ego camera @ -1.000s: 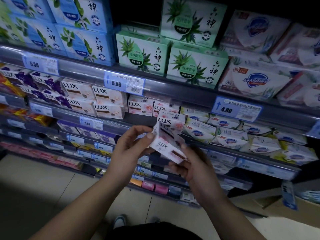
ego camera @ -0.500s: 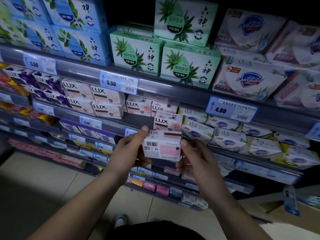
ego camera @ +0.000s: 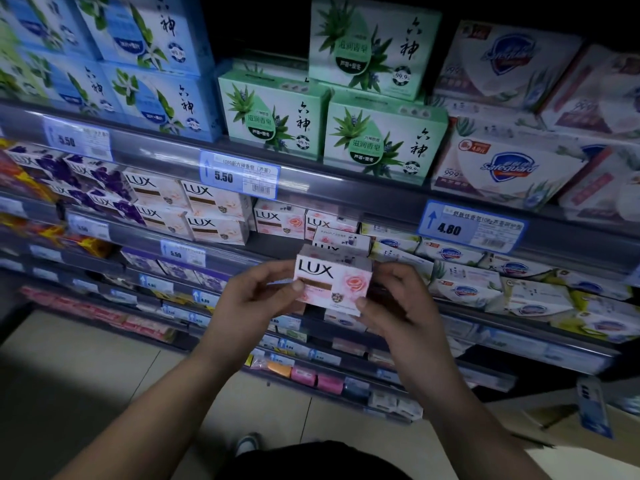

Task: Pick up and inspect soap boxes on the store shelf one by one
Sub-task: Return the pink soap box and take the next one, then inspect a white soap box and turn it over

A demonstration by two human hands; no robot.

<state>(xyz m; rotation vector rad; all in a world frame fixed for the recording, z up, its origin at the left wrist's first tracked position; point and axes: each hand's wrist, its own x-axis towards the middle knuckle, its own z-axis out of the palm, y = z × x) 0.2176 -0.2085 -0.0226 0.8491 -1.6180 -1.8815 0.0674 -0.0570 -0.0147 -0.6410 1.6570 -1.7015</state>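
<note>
Your left hand point(ego camera: 256, 299) pinches the left end of the small pink-and-white cardboard LUX soap box point(ego camera: 332, 282), thumb pressed on its printed front. Your right hand point(ego camera: 398, 306) grips the right end, thumb at the lower corner. The box sits upright between them, logo and rose facing you, just in front of the matching pink LUX boxes point(ego camera: 278, 220) under the grey metal shelf rail point(ego camera: 346, 192). You appear to be mid-inspection. The next move is probably turning it to another face or returning it to that row, which calls for a firm pinch at both ends.
</note>
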